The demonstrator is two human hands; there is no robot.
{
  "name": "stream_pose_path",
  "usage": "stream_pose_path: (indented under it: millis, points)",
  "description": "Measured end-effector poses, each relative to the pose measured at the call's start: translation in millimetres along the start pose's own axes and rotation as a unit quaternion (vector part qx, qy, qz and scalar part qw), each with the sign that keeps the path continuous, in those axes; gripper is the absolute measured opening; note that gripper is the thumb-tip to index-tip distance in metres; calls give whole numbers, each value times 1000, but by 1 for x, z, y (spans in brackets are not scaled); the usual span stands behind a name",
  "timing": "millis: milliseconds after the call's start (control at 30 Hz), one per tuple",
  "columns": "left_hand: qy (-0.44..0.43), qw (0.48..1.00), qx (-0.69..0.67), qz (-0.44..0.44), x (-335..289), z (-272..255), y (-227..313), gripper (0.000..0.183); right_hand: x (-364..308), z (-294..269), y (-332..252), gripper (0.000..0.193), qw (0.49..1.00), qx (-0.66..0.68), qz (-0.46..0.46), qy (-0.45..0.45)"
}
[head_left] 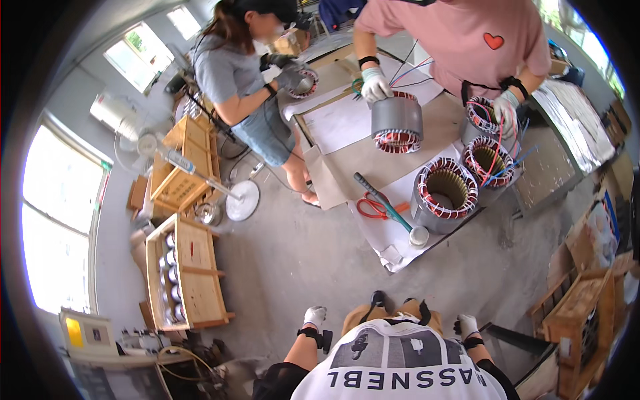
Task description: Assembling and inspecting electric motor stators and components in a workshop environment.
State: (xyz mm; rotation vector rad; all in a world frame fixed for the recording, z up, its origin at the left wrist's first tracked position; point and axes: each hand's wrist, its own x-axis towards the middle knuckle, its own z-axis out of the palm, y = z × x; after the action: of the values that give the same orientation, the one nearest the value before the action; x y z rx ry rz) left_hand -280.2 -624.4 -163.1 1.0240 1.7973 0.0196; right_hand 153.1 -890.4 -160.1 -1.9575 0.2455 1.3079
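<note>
My left hand, in a white glove, hangs beside my left thigh with its fingers curled in; nothing shows in it. On the other side my right hand is also gloved and low by my hip, its fingers bent and small in view, holding nothing that I can see. Both are apart from the worktable. Closest to me on the table stand a motor stator with red windings and white lacing, and a mallet with a pale head, lying across red-handled scissors.
Across the table, a person in pink has gloved hands on a grey stator and on wires at other stators. A person in grey holds another stator. Wooden crates and a fan stand left; a wooden crate stands right.
</note>
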Motion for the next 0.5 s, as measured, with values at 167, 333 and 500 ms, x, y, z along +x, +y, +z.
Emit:
stream_pose_path:
  millis: [167, 333, 500]
  points:
    - [-3, 995, -89, -47, -38, 23, -11, 23, 27, 0, -39, 11, 996, -84, -9, -17]
    - [8, 995, -84, -46, -56, 31, -27, 23, 41, 1, -68, 16, 993, -105, -49, -22]
    - [44, 990, -125, -50, -73, 38, -26, 22, 42, 3, -63, 17, 991, -122, -37, -27]
